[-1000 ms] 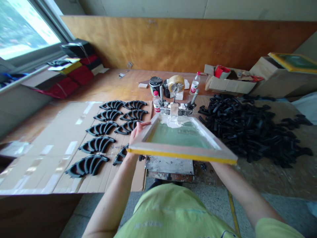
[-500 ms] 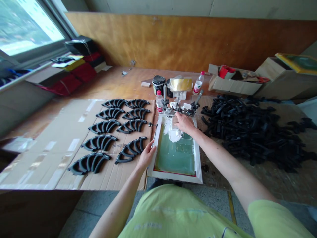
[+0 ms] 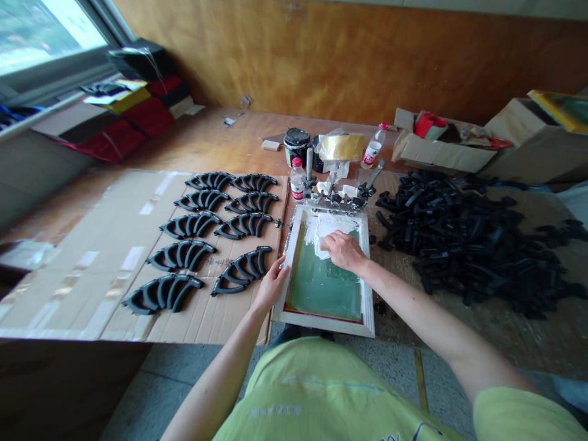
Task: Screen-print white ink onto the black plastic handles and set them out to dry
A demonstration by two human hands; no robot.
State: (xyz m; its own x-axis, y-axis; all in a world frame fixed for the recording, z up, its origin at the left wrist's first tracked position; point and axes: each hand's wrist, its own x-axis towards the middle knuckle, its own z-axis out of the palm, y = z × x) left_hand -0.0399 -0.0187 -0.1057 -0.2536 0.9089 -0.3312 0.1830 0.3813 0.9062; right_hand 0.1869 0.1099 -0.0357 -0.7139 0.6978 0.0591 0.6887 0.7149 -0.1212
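A screen-printing frame with a green mesh lies in front of me, hinged at its far end to metal clamps. White ink is smeared over the far part of the mesh. My left hand grips the frame's left side, fingers at the edge. My right hand is closed over the mesh on a small squeegee, largely hidden by the fingers and ink. Left of the frame, fan-shaped sets of curved black parts lie in two columns on cardboard.
Loose black parts are heaped on the right. Behind the clamps stand a red-capped bottle, another bottle and an ink tub. An open carton sits at the back right, boxes at the back left.
My right hand has drawn the squeegee toward me, from near the clamps to the middle of the mesh. My left hand stays on the frame's side. The view has tilted down slightly.
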